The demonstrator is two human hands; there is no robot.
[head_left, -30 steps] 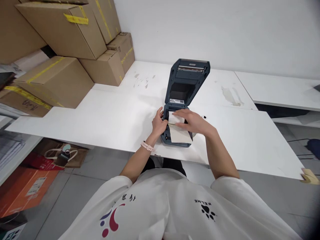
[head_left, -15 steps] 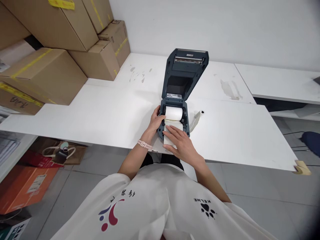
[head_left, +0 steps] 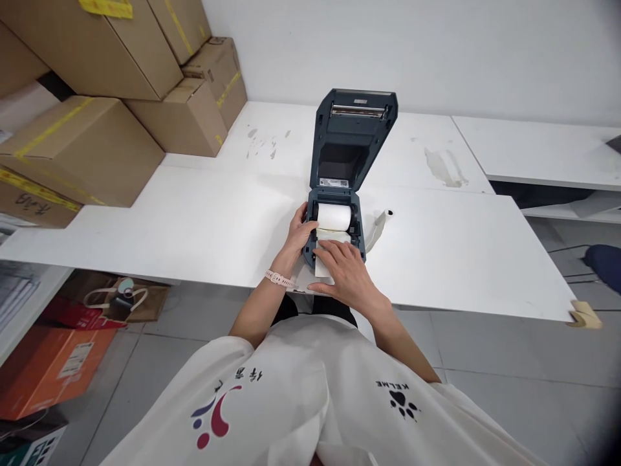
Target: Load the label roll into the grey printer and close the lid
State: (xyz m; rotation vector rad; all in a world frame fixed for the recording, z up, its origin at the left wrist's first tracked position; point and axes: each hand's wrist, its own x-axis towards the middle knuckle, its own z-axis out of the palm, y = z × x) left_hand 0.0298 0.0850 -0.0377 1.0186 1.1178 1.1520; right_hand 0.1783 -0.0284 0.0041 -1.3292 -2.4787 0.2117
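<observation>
A dark blue label printer [head_left: 345, 152] stands open on the white table [head_left: 204, 220], its lid tilted up and back. A white paper roll [head_left: 334, 217] lies in its bay, with a strip of paper [head_left: 321, 266] pulled out over the front. My left hand [head_left: 297, 234] grips the printer's left side, a pink watch on that wrist. My right hand [head_left: 345, 272] lies flat, fingers stretched, pressing on the paper strip at the printer's front edge.
Cardboard boxes [head_left: 92, 139] with yellow tape are stacked at the table's left and back left. A cable [head_left: 377, 228] runs from the printer's right side into a table hole. A second white table [head_left: 543, 158] adjoins at right. An orange box [head_left: 53, 366] and a bag [head_left: 119, 298] sit on the floor below.
My right hand moved off the paper roll toward me and now lies flat on the pulled-out strip. The roll is uncovered. My left hand stays on the printer's side.
</observation>
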